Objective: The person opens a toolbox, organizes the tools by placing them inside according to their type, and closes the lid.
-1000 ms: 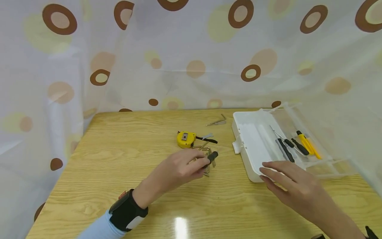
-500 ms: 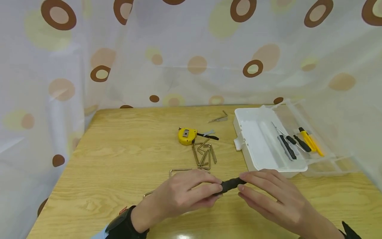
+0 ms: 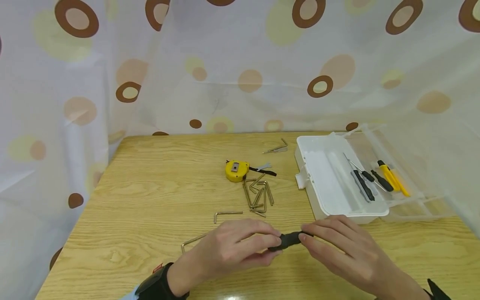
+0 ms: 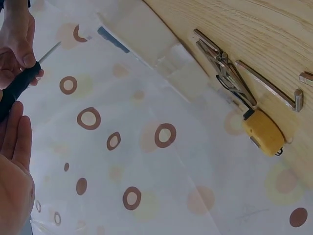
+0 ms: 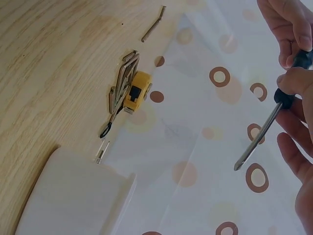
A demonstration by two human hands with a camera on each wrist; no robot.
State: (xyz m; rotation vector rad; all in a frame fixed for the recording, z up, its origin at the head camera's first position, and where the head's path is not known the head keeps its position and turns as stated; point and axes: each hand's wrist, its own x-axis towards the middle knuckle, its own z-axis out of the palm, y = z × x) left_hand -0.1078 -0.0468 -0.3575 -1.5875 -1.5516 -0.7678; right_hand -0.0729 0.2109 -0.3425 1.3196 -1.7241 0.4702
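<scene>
Both hands meet on one screwdriver (image 3: 290, 239) above the front of the table. My left hand (image 3: 228, 246) grips the rear of its black handle. The right hand (image 3: 348, 250) pinches the front of the handle near the shaft, which its fingers hide in the head view. In the right wrist view the bare metal shaft (image 5: 259, 137) sticks out past the fingers and ends in a cross-shaped tip. Beyond the hands lies a pile of brassy hex keys (image 3: 258, 196), beside a yellow tape measure (image 3: 237, 171) with a black strap.
A white toolbox (image 3: 306, 179) with its clear lid open stands at the right; several screwdrivers and a yellow utility knife (image 3: 390, 177) lie in the lid. Single hex keys (image 3: 228, 213) lie near the left hand. A small wrench (image 3: 264, 166) is by the strap. A patterned curtain (image 3: 217, 96) hangs behind.
The left hand has brought the screwdriver from over the hex keys toward the front right. The right hand has left the toolbox edge, moved toward it and taken hold of its front end.
</scene>
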